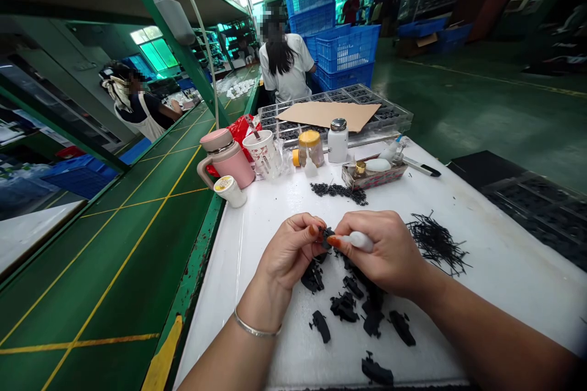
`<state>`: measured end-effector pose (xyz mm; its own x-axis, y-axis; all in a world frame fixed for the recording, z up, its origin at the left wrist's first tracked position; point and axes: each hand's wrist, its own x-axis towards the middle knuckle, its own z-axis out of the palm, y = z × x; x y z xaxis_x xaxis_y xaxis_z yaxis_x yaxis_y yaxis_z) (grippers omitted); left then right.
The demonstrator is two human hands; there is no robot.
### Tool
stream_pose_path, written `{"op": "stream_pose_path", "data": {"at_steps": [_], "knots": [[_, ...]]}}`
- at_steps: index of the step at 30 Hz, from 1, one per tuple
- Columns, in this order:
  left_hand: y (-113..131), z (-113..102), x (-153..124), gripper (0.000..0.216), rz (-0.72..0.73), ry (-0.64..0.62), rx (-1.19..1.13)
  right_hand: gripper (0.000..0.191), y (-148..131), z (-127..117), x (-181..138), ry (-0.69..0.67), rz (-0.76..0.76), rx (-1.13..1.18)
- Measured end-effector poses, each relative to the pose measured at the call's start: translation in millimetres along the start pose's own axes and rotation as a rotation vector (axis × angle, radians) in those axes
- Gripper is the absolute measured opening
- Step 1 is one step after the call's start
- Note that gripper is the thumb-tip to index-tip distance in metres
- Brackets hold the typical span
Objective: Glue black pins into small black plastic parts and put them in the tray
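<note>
One black part (326, 236) in left hand (290, 252); labels (223, 184) unreadable.

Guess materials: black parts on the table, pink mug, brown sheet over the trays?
Black parts: likely moulded plastic, matte, crisp formed shapes. Pink mug: probably coated steel or plastic, smooth satin sheen, metallic lid band. Brown sheet: cardboard, dull flat tan surface.

Tabletop (481, 244) white. Small part (326, 236) black; loose parts (343, 305) under it black too. Tool (360, 241) white. Nails on left hand (288, 250) and right hand (389, 250) orange-red. Bracelet (257, 330) silver. Pile of pins (435, 244) black. Mug (227, 159) pink. Jar lid (310, 137) yellow. Bag (238, 128) red. Cardboard (328, 114) brown. Crates (343, 49) blue, lattice walls. Belt (137, 226) green, yellow grid lines.
</note>
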<state>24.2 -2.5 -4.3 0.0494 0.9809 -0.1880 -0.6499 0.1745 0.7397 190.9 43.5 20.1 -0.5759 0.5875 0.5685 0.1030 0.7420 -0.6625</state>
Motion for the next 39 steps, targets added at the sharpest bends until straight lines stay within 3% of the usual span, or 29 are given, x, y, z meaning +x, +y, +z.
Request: {"op": "stream_pose_path", "data": {"at_steps": [28,39], "knots": [[0.2,-2.1,1.2,0.024,0.001,-0.004,0.003,0.012,1.0,0.2,1.1,-0.008,-0.047,-0.014],[2.4,-0.8,1.6,0.022,-0.013,0.026,0.085,0.01,3.9,2.6,-2.9,-0.019,-0.204,-0.201]]}}
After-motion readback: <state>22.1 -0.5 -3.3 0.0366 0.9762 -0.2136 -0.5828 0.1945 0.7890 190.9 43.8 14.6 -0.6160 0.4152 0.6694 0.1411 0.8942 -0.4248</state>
